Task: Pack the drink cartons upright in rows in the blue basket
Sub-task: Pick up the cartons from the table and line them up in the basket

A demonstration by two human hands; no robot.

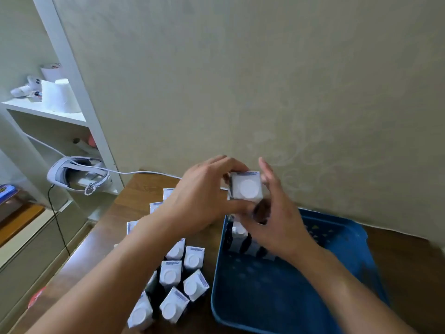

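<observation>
While both hands are raised above the far left corner of the blue basket (337,239), one drink carton (246,186) sits between them, its white round cap facing the camera. The left hand (202,201) wraps its fingers and thumb around the carton's left side, a firm grasp; the right hand (277,213) presses its open palm and fingers against the carton's right side, steadying rather than clenching. Below them, a few packed cartons (240,239) stand along the basket's left wall near the far corner, while most of the basket floor is bare. A cluster of waiting cartons (179,280) stands on the tabletop just beside the basket's left edge. The step in hand looks like placing this carton. Next it probably needs lowering upright, cap up, snug against the ones already standing.
</observation>
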